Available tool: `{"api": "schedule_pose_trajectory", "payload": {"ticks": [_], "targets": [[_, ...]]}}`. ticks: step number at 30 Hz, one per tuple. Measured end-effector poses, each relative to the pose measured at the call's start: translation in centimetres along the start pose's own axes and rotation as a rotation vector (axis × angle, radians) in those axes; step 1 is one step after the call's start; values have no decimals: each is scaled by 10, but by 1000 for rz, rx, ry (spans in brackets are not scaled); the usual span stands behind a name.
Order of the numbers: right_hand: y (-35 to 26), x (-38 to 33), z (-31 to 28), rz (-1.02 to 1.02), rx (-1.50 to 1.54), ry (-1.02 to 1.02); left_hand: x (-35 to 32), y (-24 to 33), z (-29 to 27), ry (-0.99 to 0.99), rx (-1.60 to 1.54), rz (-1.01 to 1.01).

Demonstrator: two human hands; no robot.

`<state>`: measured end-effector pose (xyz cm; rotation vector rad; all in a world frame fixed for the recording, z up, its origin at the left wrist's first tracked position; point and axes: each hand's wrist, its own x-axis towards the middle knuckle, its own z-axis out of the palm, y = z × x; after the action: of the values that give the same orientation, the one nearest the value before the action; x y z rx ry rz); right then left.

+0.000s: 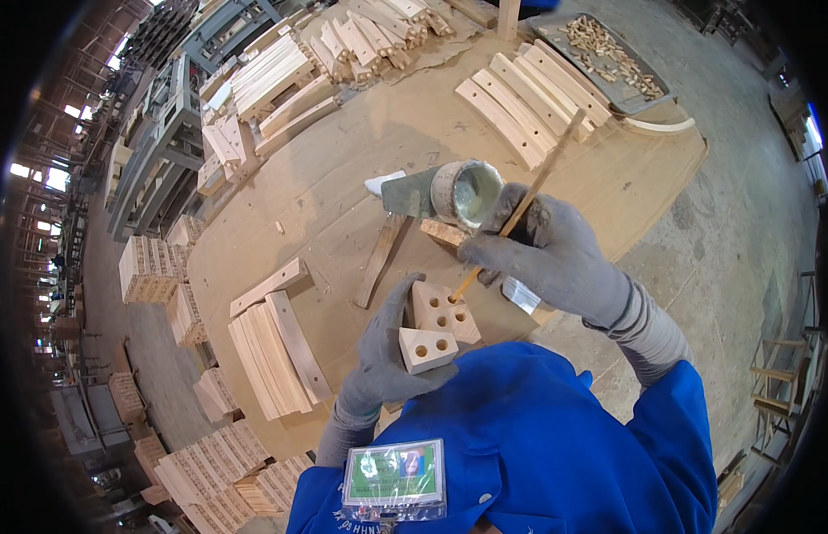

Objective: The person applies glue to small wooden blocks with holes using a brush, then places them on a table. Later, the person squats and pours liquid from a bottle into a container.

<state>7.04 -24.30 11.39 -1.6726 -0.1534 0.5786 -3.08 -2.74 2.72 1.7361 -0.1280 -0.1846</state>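
Observation:
My gloved left hand (383, 349) is closed around two pale wooden blocks at the table's near edge. The nearer block (426, 349) shows drilled round holes, and the other block (442, 311) behind it has several more. In my gloved right hand (556, 254) is a long thin wooden stick (529, 196), pinched and slanting down to the left. Its lower tip meets one of the holes in the farther block. Just beyond my right hand, a round pot (467, 191) lies tipped on its side with whitish residue inside, beside a flat greenish-grey piece (408, 196).
Curved wooden slats (270, 354) lie left on the cardboard-covered table (316, 205). More drilled slats (512, 107) lie at the far right beside a metal tray (601, 67) of small dowels. Wood pieces (271, 76) pile at the far left. Stacked blocks (151, 269) stand left of the table.

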Motion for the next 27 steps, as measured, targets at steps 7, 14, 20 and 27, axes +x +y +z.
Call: {"api": "schedule_pose_trajectory", "payload": {"ticks": [7,14,20,27], "targets": [[-17,-7,-3,-131,-280,-50,-6,-1,0,-17,15,54],[-29,-19,-4,-92,103,29,-8,9,-6,36,35,84],[-29,0,25,-355,356,-223,-44,41,-55,603,-109,196],[34,82,112,-144,412,-723,-23,130,-72,159,895,779]]}}
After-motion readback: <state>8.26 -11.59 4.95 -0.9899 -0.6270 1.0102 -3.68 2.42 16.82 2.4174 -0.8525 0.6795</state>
